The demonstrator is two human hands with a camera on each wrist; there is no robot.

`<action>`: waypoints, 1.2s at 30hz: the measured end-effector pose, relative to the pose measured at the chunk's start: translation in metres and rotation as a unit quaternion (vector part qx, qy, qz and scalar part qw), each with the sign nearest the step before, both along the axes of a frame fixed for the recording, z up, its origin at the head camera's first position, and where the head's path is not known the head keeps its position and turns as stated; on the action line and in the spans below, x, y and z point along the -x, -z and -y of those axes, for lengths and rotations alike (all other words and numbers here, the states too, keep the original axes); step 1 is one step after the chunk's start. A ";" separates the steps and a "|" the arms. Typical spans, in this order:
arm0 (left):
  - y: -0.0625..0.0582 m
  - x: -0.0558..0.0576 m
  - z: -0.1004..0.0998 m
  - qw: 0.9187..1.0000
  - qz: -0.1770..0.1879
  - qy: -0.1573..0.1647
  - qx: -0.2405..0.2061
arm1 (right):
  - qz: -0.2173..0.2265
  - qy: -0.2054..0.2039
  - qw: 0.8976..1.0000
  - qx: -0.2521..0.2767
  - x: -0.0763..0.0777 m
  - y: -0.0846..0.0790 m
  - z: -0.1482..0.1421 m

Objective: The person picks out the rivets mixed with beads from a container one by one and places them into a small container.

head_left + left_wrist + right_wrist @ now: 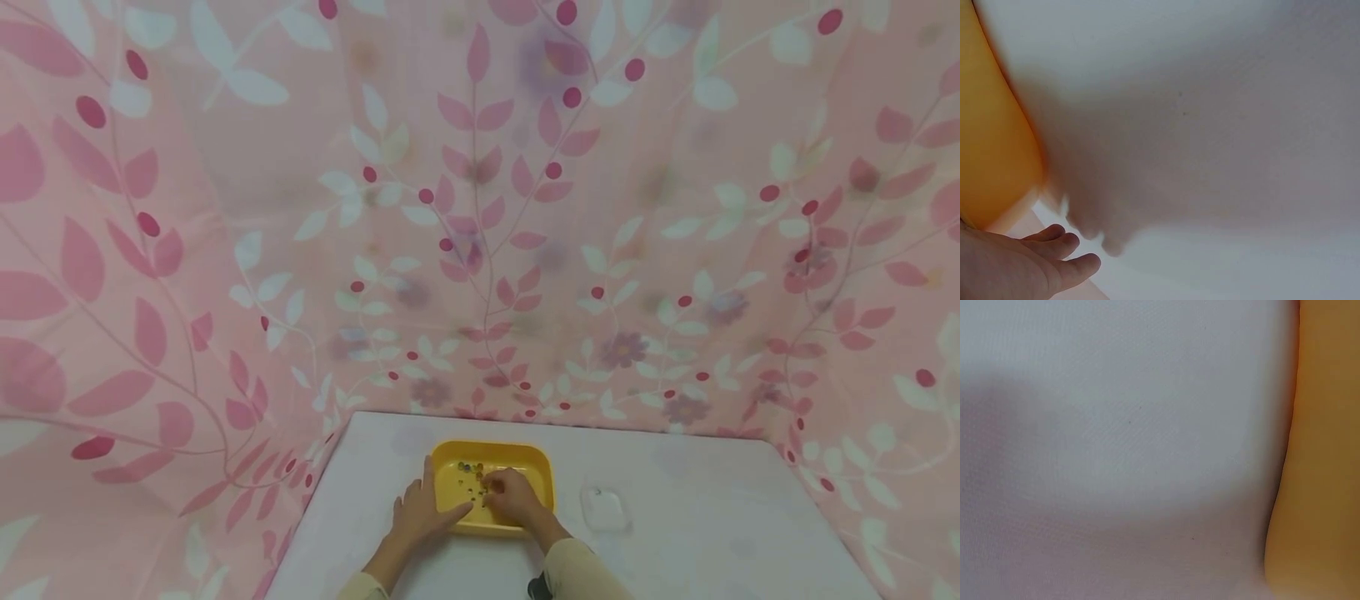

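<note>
A yellow tray (pixel 491 448) lies on the white table, with several small glassy marbles (pixel 467 468) scattered over its floor. My left hand (pixel 418 512) is at the tray's left front corner, fingers extended along the outside and thumb reaching over the front rim. The left wrist view shows those fingers spread beside the tray's orange-looking wall (pixel 997 125). Inside the tray, the bent fingers of my right hand (pixel 516 497) reach down among the marbles; I cannot tell whether they pinch one. The right wrist view holds only the tray's outer wall (pixel 1322 456) and the tabletop.
A small clear plastic container (pixel 606 510) sits on the white tabletop (pixel 705 517) right of the tray. Behind the table's far edge hangs a pink leaf-patterned curtain (pixel 525 275), which also runs along the left and right sides.
</note>
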State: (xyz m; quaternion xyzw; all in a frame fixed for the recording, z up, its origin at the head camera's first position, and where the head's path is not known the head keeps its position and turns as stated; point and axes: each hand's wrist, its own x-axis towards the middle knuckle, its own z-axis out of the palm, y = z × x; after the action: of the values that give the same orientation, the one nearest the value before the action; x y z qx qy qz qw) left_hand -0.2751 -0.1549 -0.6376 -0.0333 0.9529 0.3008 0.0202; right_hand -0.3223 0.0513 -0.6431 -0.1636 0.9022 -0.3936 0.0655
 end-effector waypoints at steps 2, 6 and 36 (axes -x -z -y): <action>0.001 0.000 0.000 1.000 0.000 0.001 -0.001 | -0.003 -0.003 1.000 -0.002 0.000 0.002 0.000; 0.001 -0.001 0.001 1.000 -0.006 0.005 -0.003 | 0.003 0.001 1.000 -0.009 0.001 0.002 0.001; 0.005 0.002 0.000 1.000 -0.003 -0.002 -0.003 | 0.041 0.062 0.997 -0.001 -0.001 0.002 0.004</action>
State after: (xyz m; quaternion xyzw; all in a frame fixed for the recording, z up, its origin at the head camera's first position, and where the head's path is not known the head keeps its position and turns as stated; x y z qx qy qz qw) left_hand -0.2767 -0.1546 -0.6421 -0.0340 0.9519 0.3039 0.0171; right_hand -0.3218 0.0471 -0.6447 -0.0914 0.9078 -0.4019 0.0778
